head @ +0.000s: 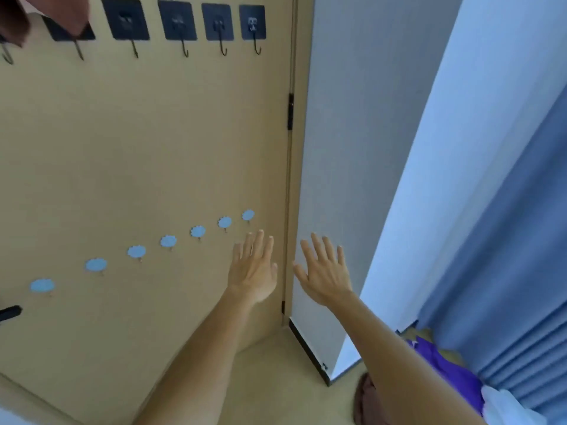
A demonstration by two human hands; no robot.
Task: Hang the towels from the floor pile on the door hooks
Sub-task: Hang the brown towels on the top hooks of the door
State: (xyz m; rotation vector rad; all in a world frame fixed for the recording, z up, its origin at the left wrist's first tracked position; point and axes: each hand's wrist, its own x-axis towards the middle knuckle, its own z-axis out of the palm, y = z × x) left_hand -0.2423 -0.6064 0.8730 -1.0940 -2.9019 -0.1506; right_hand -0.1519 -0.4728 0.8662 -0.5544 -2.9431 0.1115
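Towels (454, 375) piled on floor at lower right beside curtain (521, 271) — left hand (253, 271) and right hand (325, 274) both flat-open, empty, raised before door (153, 148) below black hooks (181, 29).

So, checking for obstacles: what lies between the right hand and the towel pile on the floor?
In the head view, only the person's own forearm spans from right hand to towel pile.

Both bare arms reach forward, left hand (253, 268) and right hand (325, 271) empty, fingers straight
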